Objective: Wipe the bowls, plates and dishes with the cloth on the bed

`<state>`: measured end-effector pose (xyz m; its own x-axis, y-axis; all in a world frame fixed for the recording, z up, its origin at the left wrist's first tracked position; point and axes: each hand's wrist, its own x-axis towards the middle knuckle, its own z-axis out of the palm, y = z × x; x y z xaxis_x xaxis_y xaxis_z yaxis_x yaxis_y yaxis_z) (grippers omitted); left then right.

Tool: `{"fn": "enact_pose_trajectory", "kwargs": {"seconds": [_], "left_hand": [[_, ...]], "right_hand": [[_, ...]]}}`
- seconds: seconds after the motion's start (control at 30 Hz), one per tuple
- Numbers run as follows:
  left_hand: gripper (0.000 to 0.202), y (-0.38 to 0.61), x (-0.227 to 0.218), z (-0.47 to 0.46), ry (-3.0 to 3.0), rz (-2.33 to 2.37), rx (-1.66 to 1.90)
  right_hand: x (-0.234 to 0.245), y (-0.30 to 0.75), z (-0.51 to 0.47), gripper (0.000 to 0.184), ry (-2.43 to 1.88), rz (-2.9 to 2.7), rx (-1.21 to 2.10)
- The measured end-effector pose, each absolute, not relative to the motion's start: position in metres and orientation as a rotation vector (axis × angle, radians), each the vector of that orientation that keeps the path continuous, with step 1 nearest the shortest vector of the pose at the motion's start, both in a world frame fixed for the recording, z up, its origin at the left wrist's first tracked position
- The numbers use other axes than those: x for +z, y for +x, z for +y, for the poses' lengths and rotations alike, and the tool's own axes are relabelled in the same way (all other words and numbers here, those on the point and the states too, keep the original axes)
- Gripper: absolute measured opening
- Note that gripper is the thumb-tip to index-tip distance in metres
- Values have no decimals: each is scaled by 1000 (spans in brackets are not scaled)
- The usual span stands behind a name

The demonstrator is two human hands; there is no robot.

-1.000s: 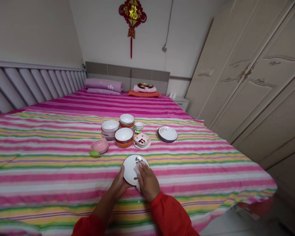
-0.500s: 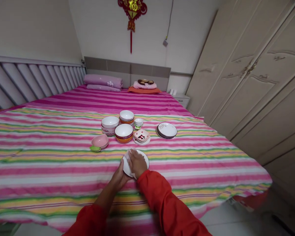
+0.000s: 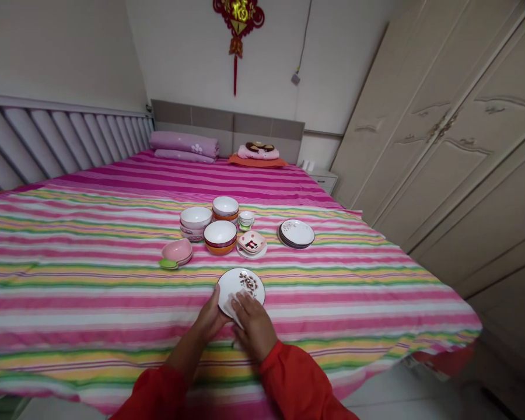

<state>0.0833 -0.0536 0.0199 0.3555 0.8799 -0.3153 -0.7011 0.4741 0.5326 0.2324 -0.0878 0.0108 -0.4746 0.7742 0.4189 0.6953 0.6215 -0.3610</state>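
Observation:
My left hand (image 3: 210, 315) grips the lower left rim of a white plate (image 3: 233, 281) with a dark edge and a brown floral pattern. Over the plate's lower right part lies my right hand (image 3: 254, 324), pressing a thin white tissue (image 3: 233, 304) against its surface. Part of the tissue is hidden under the fingers. Beyond the plate stand stacked bowls (image 3: 220, 233), a pink square dish (image 3: 252, 241) on a white saucer, and a pink bowl (image 3: 177, 251) with a green leaf-shaped handle.
A stack of patterned plates (image 3: 296, 233) sits to the right on the striped cloth (image 3: 354, 291). Small white bowls (image 3: 246, 218) stand behind the square dish. Folded bedding (image 3: 184, 146) lies by the headboard (image 3: 210, 116). A wardrobe (image 3: 446, 146) rises at the right.
My right hand has slid down and to the right across the plate with the tissue, uncovering the brown floral pattern. My left hand keeps its hold on the rim.

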Motion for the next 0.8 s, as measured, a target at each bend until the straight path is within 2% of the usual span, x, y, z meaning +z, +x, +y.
{"fn": "enact_pose_trajectory", "kwargs": {"seconds": [0.17,0.33,0.53,0.67,0.8], "left_hand": [[63,82,14,-51,306,606,1087],[68,79,12,-50,324,621,1115],[61,80,17,-52,381,633,1114],[63,83,12,-51,370,614,1137],[64,81,7,-50,318,524,1125]], "right_hand": [[20,234,-76,53,-1050,-2352,140],[49,239,-68,49,-981,-2233,288],[83,253,-52,25,-991,-1464,876],[89,269,-44,34,-950,-837,1295],[75,270,-46,36,-879,-548,1493]]}}
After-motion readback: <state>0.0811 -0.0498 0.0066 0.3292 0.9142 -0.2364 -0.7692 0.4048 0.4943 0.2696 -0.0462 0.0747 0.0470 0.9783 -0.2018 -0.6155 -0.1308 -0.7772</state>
